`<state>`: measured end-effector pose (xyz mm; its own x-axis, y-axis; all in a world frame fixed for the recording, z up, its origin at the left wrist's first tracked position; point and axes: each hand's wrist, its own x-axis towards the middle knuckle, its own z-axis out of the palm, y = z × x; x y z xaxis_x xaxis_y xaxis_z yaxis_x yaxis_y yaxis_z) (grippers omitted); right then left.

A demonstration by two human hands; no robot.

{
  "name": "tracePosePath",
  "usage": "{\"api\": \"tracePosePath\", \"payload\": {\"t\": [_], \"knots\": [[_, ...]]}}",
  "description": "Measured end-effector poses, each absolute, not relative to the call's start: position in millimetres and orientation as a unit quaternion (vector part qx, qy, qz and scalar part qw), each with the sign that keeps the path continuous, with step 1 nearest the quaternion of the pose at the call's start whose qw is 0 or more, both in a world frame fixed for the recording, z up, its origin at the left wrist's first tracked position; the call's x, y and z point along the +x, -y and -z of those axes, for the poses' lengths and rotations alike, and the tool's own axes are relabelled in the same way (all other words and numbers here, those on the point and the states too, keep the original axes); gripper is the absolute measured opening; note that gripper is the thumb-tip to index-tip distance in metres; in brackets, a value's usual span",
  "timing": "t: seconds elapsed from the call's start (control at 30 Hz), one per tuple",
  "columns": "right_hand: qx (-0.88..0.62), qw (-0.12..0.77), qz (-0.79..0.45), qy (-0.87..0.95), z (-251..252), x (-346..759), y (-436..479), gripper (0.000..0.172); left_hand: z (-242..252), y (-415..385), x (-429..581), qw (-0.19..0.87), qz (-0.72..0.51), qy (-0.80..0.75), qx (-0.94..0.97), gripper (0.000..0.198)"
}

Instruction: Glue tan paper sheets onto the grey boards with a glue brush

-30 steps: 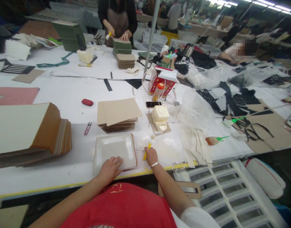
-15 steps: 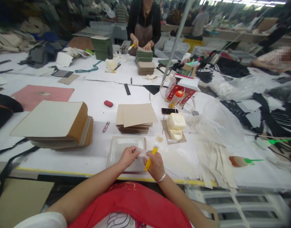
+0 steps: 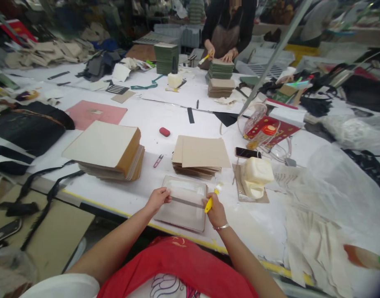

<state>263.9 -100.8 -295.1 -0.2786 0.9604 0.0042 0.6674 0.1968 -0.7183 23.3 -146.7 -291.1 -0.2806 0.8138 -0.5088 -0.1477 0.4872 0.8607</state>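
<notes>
My left hand (image 3: 159, 199) is closed, thumb and fingers pinching one end of a thin pale strip (image 3: 186, 200) stretched across a board. My right hand (image 3: 216, 212) is wrapped round a yellow-handled brush (image 3: 209, 205), bristles pointing away from me, and its fingertips also hold the strip's other end. Beneath the strip lies a light grey-beige board (image 3: 183, 216), its far part glossy and wet-looking. Whether the strip touches the board I cannot tell. Just beyond sits a stack of beige boards (image 3: 205, 152). Right of it stands a cream block-shaped container (image 3: 258, 170) on a piece of card.
A taller board stack (image 3: 103, 145) stands at left, with pink-handled thread snips (image 3: 158, 161) and a red case (image 3: 164, 132) nearby. A phone (image 3: 248, 152) and red bag (image 3: 270, 130) lie right. Cloth strips (image 3: 304, 240) hang at the front edge. A co-worker (image 3: 227, 37) works opposite.
My hands have moved apart, drawing the pale strip out between them over the board. The view has turned left, so everything sits further right. The brush stays in my right hand.
</notes>
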Motion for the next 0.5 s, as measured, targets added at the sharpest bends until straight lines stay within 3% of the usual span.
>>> {"api": "tracePosePath", "payload": {"t": [0.27,0.5], "knots": [[-0.607,0.245,-0.238,0.718,323.9,231.6,62.3,0.026,311.1,115.4,-3.6,0.305,-0.326,-0.803,0.396,0.031],[-0.643,0.287,-0.229,0.673,310.6,264.6,68.5,0.030,279.6,122.9,13.3,0.251,-0.326,-0.743,0.527,0.030]]}}
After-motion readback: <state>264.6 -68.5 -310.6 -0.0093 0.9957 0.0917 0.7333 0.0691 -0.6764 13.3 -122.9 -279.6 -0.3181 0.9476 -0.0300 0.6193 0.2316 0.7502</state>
